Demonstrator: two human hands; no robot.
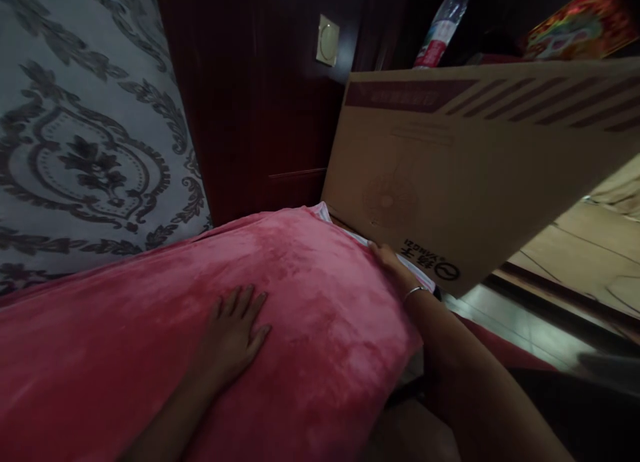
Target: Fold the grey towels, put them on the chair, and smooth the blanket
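A plush pink bedsheet (pixel 320 289) with lighter mottled patches covers the bed in front of me. My left hand (pixel 233 332) lies flat on it, palm down with fingers spread. At the far right edge of the bed, my right hand (pixel 393 265) reaches down along the side, touching the sheet's border. A white edging (pixel 324 212) shows at the corner and along that side. The fingers of this hand are mostly hidden by the bed edge, so their grip does not show. A thin bracelet (pixel 415 291) circles the right wrist.
A large cardboard box (pixel 450 162) leans close beside the bed's right edge. Behind it are a plastic bottle (pixel 443 32) and a red and gold package (pixel 580 25). Dark red wood panelling (pixel 250 102) with a switch plate (pixel 327 41) adjoins the patterned wall (pixel 95 115). Tiled floor (pixel 520 322) shows at right.
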